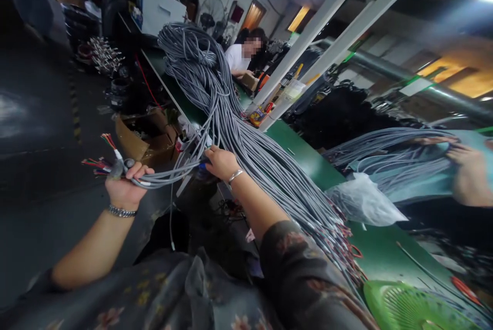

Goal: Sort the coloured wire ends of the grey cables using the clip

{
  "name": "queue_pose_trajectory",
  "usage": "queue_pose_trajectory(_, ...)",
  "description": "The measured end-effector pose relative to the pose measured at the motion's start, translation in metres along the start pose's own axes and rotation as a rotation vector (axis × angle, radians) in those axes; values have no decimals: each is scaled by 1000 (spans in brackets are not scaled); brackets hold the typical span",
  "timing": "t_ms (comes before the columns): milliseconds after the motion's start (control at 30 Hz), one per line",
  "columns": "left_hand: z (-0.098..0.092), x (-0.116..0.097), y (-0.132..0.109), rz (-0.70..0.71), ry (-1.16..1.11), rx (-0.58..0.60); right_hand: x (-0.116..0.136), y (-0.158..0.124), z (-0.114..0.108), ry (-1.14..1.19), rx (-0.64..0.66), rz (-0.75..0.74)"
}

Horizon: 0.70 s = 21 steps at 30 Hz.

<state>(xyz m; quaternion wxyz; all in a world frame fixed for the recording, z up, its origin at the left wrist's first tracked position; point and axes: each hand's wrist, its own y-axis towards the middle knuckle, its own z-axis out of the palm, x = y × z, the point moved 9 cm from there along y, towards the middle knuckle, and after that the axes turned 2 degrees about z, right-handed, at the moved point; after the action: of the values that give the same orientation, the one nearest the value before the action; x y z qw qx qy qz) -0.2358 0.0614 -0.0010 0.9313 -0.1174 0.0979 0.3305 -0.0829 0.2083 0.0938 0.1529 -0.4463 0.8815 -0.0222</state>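
Observation:
My left hand [129, 186] is closed around the ends of several grey cables [164, 178], whose stripped red, green and blue wires fan out to the left past my fingers. Farther along the same strands, my right hand [222, 164] grips them beside the table edge, its fingertips partly hidden among the cables. The strands run up into a large grey cable bundle [246, 140] draped along the green table [298, 147]. One loose cable [171, 217] hangs down between my arms. Red-tipped ends of the bundle lie near my right elbow.
An open cardboard box [133, 137] stands on the floor left of the table. A plastic bag [364, 199] and a green basket [400, 304] are at the right. Across the table, a co-worker's hand [468, 165] holds more grey cables. Another person [241, 57] sits at the back.

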Motion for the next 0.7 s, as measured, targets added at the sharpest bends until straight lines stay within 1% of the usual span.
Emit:
queue_pose_trajectory(100,4,-2,-1,-10,-32,26,13,-9,1,50,-68,6)
queue_pose_trajectory(167,8,-2,-3,-24,-33,43,32,-19,-3,74,-146,-83)
queue_pose_trajectory(267,21,1,-9,-33,-13,81,67,-39,-13,83,-258,-280)
queue_pose_trajectory(367,35,8,-16,-29,6,106,91,-52,-15,74,-267,-385)
queue_pose_trajectory(433,44,14,-21,-29,20,118,101,-58,-14,98,-277,-422)
queue_pose_trajectory(500,52,19,-25,-20,45,136,104,-61,-14,136,-318,-400)
queue_pose_trajectory(600,62,25,-33,3,93,173,99,-68,-11,198,-411,-299)
queue_pose_trajectory(700,73,27,-40,34,128,234,94,-83,-9,276,-579,-247)
